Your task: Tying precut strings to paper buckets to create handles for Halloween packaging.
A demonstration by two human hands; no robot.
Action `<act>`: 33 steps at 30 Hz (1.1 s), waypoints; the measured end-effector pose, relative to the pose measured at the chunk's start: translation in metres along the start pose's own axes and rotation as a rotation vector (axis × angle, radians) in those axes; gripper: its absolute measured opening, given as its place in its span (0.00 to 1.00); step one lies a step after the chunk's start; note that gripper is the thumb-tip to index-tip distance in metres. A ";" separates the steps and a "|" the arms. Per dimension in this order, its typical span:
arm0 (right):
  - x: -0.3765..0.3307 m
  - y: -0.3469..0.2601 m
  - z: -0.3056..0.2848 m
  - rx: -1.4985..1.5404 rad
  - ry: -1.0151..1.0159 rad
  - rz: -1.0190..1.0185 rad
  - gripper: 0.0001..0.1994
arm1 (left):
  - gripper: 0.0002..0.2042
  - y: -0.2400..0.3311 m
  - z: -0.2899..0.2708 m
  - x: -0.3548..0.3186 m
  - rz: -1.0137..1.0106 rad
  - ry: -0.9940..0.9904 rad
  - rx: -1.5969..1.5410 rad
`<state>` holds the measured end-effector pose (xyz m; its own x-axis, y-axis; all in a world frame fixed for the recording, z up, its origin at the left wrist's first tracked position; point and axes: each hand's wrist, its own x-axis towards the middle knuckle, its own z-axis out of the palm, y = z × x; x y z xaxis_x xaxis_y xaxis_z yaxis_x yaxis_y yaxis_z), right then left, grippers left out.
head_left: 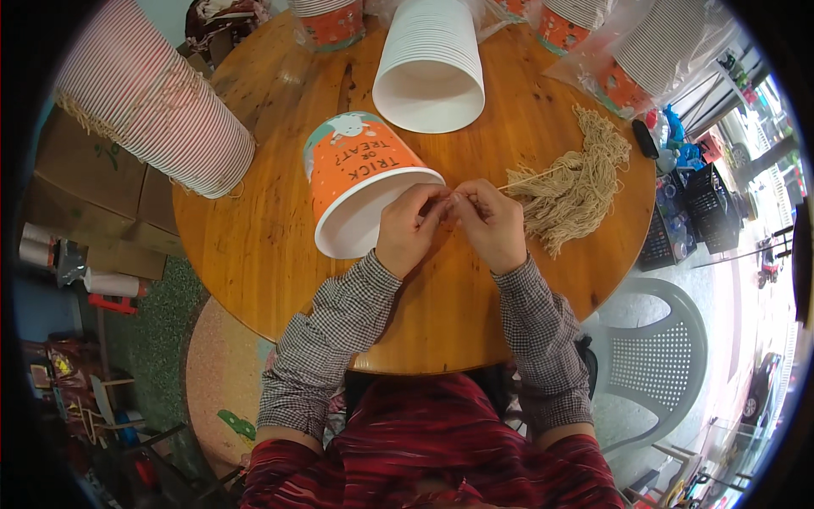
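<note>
An orange paper bucket (360, 170) with a white inside lies on its side on the round wooden table (280, 246), its mouth toward me. My left hand (409, 231) and my right hand (489, 224) meet at the bucket's rim, fingertips pinched together on a thin beige string. The string runs right from my right hand to a loose bundle of beige strings (577, 182) lying on the table.
A stack of white buckets (431, 64) lies at the table's back. A long striped stack (148, 102) lies at the left, and bagged stacks (657, 47) at the back right. A grey plastic chair (657, 356) stands at the right, cardboard boxes (93, 170) at the left.
</note>
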<state>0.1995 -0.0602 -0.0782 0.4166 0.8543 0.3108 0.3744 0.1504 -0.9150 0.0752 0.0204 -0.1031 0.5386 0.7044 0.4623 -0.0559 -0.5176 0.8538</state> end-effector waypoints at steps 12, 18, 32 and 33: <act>0.004 0.009 -0.003 -0.130 0.062 0.046 0.14 | 0.05 -0.003 0.009 -0.006 -0.056 -0.009 -0.132; 0.003 -0.001 -0.008 0.159 -0.084 0.265 0.07 | 0.05 -0.002 0.009 -0.004 -0.072 0.125 -0.134; -0.035 0.013 -0.024 -0.204 -0.089 0.103 0.09 | 0.07 0.000 0.009 -0.004 0.116 0.097 -0.071; -0.038 0.013 -0.027 -0.194 -0.063 0.163 0.07 | 0.07 -0.001 0.006 -0.003 0.107 0.060 -0.049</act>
<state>0.2108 -0.1042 -0.0955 0.4340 0.8898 0.1414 0.4612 -0.0846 -0.8833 0.0786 0.0156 -0.1073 0.4760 0.6754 0.5633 -0.1516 -0.5679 0.8090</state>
